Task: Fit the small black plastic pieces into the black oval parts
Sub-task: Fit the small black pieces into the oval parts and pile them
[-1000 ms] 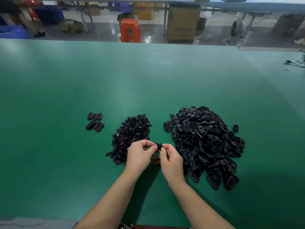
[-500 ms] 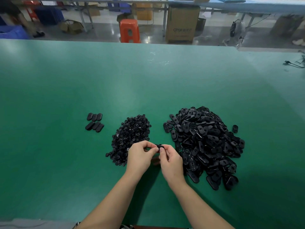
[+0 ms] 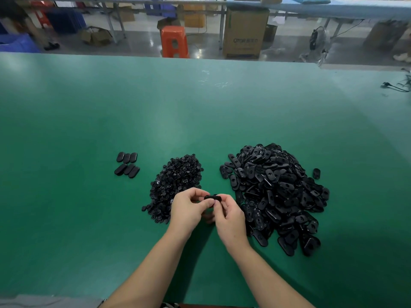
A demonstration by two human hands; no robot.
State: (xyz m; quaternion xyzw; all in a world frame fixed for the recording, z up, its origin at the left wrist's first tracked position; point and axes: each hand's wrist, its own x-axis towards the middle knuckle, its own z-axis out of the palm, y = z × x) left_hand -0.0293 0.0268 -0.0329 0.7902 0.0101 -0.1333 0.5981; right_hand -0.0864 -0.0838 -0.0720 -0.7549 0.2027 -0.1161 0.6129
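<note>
Between my two hands I hold one black oval part (image 3: 212,198) just above the green table (image 3: 200,112). My left hand (image 3: 189,210) pinches its left end and my right hand (image 3: 229,216) pinches its right end. Whether a small piece sits in it is hidden by my fingers. A heap of small black plastic pieces (image 3: 175,183) lies just beyond my left hand. A bigger heap of black oval parts (image 3: 275,192) spreads to the right of my right hand. Several oval parts (image 3: 127,165) lie in two short rows at the left.
One stray oval part (image 3: 316,173) lies right of the big heap. Black cables (image 3: 395,86) rest near the table's far right edge. Beyond the far edge stand an orange stool (image 3: 174,42) and a cardboard box (image 3: 244,33) on the floor.
The oval part between my fingers has turned a little and shows more of its length now. Both hands stay in the same place.
</note>
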